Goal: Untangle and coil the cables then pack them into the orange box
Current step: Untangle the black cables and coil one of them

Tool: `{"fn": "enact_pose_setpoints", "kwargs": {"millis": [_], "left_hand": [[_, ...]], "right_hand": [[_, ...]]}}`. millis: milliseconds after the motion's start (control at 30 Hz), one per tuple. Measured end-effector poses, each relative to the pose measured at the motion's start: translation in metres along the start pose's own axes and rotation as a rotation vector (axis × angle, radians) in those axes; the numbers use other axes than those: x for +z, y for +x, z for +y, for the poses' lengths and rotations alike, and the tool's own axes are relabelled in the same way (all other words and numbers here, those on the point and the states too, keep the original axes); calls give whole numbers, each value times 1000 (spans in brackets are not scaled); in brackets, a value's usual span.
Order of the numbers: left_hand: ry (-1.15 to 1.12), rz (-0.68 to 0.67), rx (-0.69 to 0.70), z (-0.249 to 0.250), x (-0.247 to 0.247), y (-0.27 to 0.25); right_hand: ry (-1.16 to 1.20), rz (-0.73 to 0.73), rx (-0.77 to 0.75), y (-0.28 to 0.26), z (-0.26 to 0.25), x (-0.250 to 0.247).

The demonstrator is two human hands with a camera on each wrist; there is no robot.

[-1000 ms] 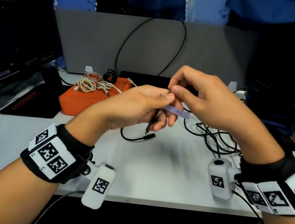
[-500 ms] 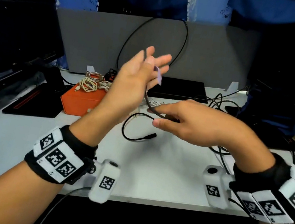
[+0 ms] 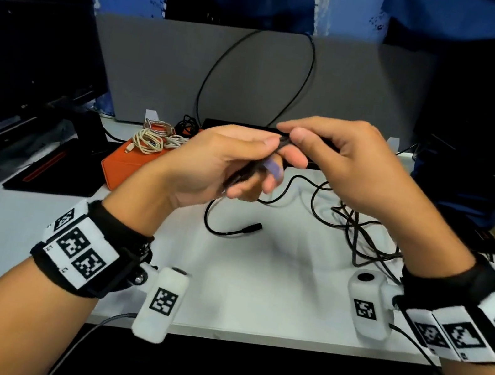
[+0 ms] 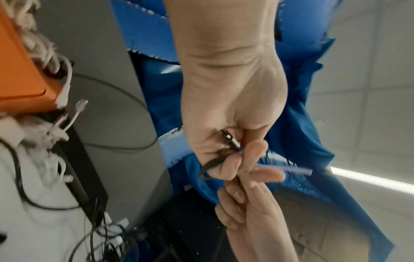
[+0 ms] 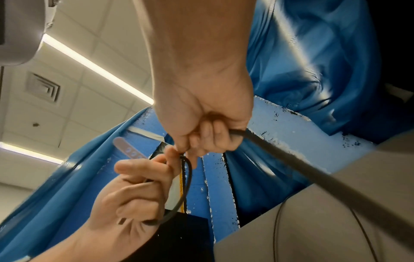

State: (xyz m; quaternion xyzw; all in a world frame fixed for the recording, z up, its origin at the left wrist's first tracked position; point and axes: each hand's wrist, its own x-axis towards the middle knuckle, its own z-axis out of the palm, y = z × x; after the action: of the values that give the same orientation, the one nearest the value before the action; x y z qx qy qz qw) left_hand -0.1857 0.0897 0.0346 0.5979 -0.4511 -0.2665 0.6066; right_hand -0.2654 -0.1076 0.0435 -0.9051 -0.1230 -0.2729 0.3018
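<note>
Where the white desk (image 3: pixel 272 284) meets the grey partition (image 3: pixel 161 66), an orange box (image 3: pixel 124 165) sits at the left rear, lid closed as far as the head view shows. Coiled pale cables (image 3: pixel 152 139) rest on top of the box, with white plugs hanging off its edge in the left wrist view.

Loose black cables (image 3: pixel 361 227) lie in a tangle on the desk at the right, below the right forearm. One black lead (image 3: pixel 225 231) curves across the desk centre and ends in a plug lying flat.

Both hands are raised above the desk, close together, fingertips meeting.

Left hand (image 3: pixel 220 166): fingers curled around a short loop of black cable (image 4: pixel 212 164). Metal plug tip (image 4: pixel 229 137) shows against the palm in the left wrist view.

Right hand (image 3: pixel 342 164): thumb and forefinger pinch the same black cable just beside the left fingertips. In the right wrist view the cable leaves the curled fingers and runs down to the lower right.

Purple strap (image 3: pixel 272 168), narrow, sticks out between the fingers of the left hand; small holes along it show in the right wrist view (image 5: pixel 127 148). Cannot tell whether it is fixed to the cable.
</note>
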Motion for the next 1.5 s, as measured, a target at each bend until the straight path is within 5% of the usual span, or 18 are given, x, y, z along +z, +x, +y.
{"fn": "enact_pose_setpoints", "kwargs": {"millis": [200, 467, 700, 800, 900, 967, 1033, 1200, 1300, 1500], "left_hand": [[-314, -98, 79, -3, 11, 3], [-380, -68, 144, 9, 18, 0], [-628, 356, 371, 14, 15, 12], [-313, 566, 341, 11, 6, 16], [445, 677, 234, 0, -2, 16], [745, 553, 116, -4, -6, 13], [792, 354, 11, -1, -7, 8], [194, -46, -26, 9, -2, -6], [-103, -75, 48, 6, -2, -4], [-331, -185, 53, 5, 5, -3]], "right_hand": [[239, -89, 20, -1, -9, -9], [256, 87, 41, 4, 0, 2], [-180, -448, 187, -4, 4, 20], [-205, -655, 109, -10, -6, 21], [-154, -702, 40, -14, -21, 13], [-102, -614, -8, -13, -25, 2], [-45, -463, -2, -11, -23, -9], [158, -52, 26, -5, -8, -18], [207, -39, -8, -1, -3, -6], [304, -109, -2, -2, -7, 5]]}}
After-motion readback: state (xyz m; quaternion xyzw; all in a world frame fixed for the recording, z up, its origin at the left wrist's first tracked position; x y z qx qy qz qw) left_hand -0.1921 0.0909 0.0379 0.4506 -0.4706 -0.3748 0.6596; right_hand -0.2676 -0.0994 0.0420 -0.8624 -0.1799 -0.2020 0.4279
